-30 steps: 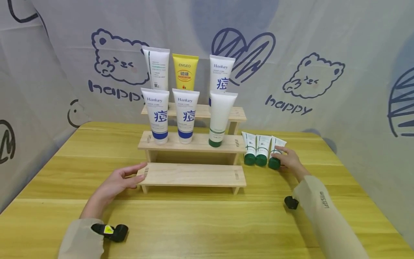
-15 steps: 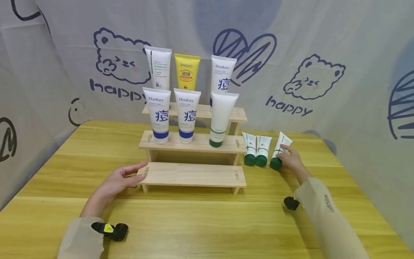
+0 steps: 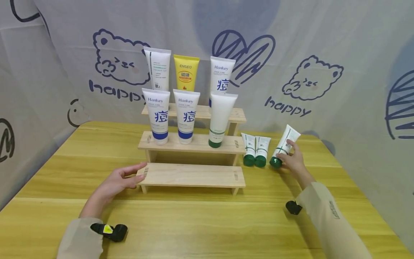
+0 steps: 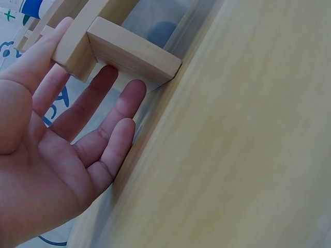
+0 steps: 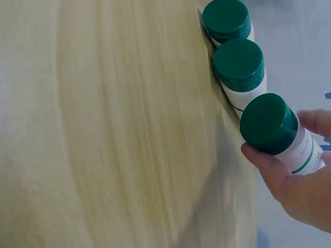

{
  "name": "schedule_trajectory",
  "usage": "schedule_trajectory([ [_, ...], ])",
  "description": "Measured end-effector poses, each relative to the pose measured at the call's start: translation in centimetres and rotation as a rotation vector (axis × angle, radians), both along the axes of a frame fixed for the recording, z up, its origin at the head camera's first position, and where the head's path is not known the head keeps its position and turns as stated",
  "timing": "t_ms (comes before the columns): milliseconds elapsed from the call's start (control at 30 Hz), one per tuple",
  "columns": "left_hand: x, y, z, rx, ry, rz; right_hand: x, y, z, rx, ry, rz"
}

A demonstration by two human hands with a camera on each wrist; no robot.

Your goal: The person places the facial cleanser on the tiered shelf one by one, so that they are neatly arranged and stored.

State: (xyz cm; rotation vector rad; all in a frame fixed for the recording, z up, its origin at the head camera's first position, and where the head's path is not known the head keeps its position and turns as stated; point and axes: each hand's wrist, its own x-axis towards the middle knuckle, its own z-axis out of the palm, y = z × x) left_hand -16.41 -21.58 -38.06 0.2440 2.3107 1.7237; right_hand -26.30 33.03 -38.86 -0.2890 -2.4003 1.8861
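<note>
My right hand [image 3: 295,161] grips a white squeeze tube [image 3: 286,144] with a green cap, thumb and fingers on opposite sides near the cap. The tube tilts, its flat end raised to the right. In the right wrist view its green cap [image 5: 269,124] stands beside two similar capped tubes. Those two white tubes [image 3: 248,145] lie side by side on the table. My left hand [image 3: 116,183] holds the left end of the lowest step of a wooden display stand [image 3: 191,175]. In the left wrist view, its thumb and fingers [image 4: 98,93] lie about the board's end.
On the middle step stand two white-and-blue tubes [image 3: 156,117] and a white tube with a green cap [image 3: 221,120]. The top step carries a white tube [image 3: 159,70], a yellow tube [image 3: 186,73] and a white-and-blue tube [image 3: 221,73]. A printed cloth [image 3: 307,28] hangs behind the table [image 3: 194,226].
My right hand has drawn the rightmost tube away from the other two, to the right, and raised its flat end. My left hand stays at the stand.
</note>
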Motion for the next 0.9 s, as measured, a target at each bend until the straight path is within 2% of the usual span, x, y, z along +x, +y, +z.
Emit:
schedule_trajectory([
  [67, 0.0, 0.0, 0.0, -0.001, 0.0, 0.001, -0.8, 0.8, -1.1, -0.007, 0.038, 0.0],
  [200, 0.0, 0.0, 0.0, -0.007, 0.001, 0.002, -1.5, 1.4, -2.1, -0.008, 0.108, 0.015],
  [300, 0.0, 0.0, 0.0, -0.005, 0.003, 0.0, -0.7, 1.1, -1.5, 0.001, 0.154, 0.037],
  [400, 0.0, 0.0, -0.1, 0.0, 0.008, -0.004, 0.9, 0.0, 0.1, 0.024, 0.177, 0.053],
  [500, -0.1, -0.1, -0.1, 0.002, 0.012, -0.007, 1.3, -0.1, 0.6, 0.054, 0.218, 0.059],
  [700, 0.0, -0.1, -0.1, -0.01, 0.005, -0.001, -1.0, 1.8, -2.1, 0.036, 0.312, 0.053],
  [900, -0.1, -0.1, -0.1, 0.001, 0.004, -0.008, -1.5, 1.8, -3.1, 0.004, 0.334, 0.053],
])
